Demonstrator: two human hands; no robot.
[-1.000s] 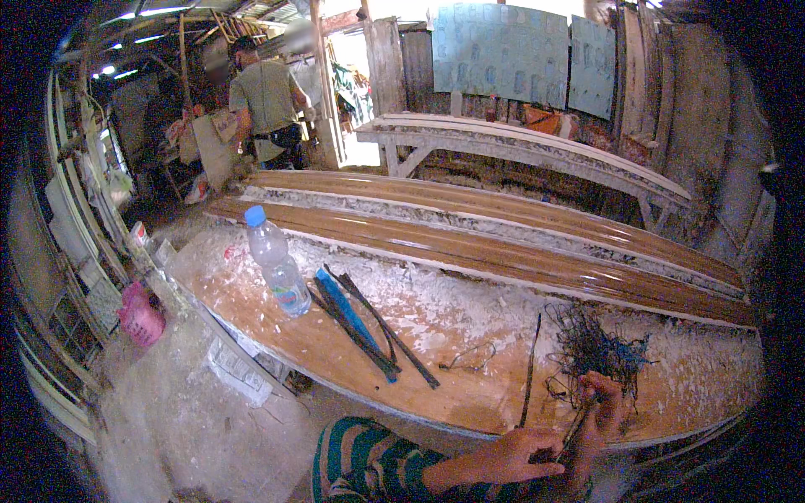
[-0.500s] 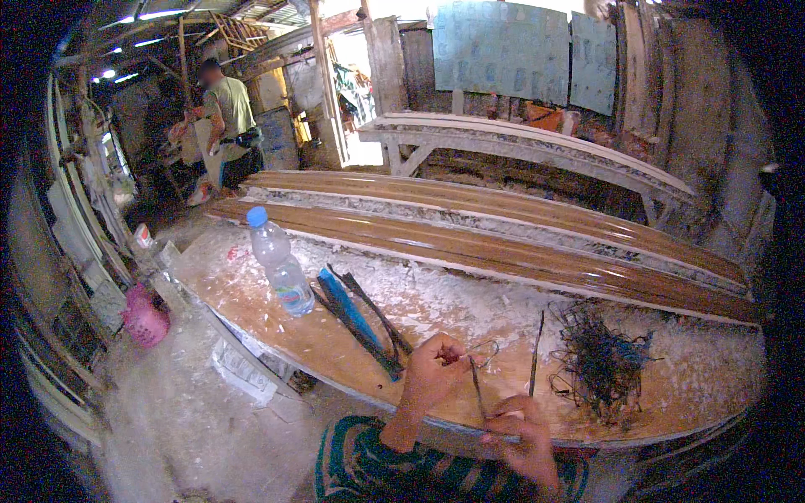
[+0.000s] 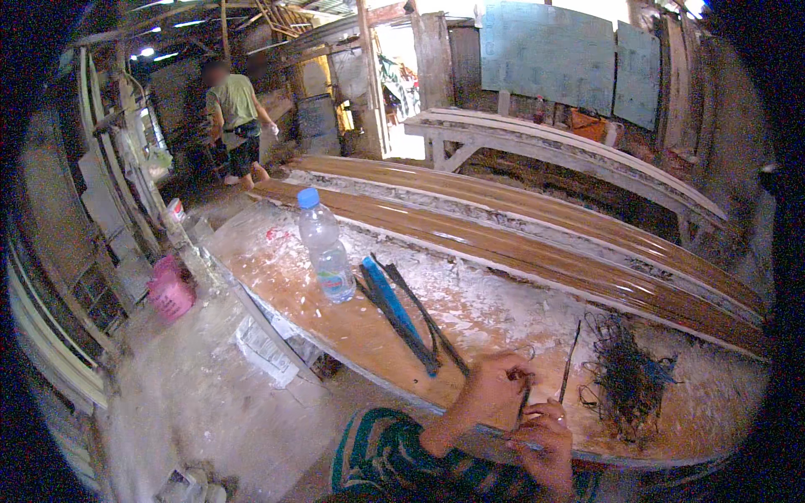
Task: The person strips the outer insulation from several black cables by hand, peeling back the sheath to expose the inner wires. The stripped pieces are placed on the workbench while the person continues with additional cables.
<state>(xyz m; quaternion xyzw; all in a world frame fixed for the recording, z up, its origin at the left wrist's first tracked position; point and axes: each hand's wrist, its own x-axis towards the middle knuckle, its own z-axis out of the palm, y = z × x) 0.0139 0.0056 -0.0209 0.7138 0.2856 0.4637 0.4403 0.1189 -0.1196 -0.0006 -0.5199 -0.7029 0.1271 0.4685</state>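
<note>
My left hand (image 3: 496, 387) is closed, its fingertips pinching the upper end of a thin dark strip (image 3: 524, 401). Just below and to the right, my right hand (image 3: 543, 440) closes on the lower part of that strip. A second slim dark piece, like a stick or stiff strip (image 3: 570, 360), rises from beside the right fingers; whether they grip it I cannot tell. Right of my hands lies a tangled heap of dark strands (image 3: 629, 381) with some blue in it. Left of them rest long dark strips (image 3: 398, 329) and a blue strip (image 3: 390, 293).
A clear plastic bottle with a blue cap (image 3: 323, 243) stands on the white-smeared wooden table (image 3: 352, 339). Long glossy brown boards (image 3: 470, 222) lie along its far side. Behind is a bench (image 3: 570, 147). At far left are a pink bag (image 3: 172, 289) and a person (image 3: 235, 109).
The pale loop at my left fingertips no longer shows, and my hands are closer together. The view has shifted, moving the scene rightward. The person at the back has turned and stepped.
</note>
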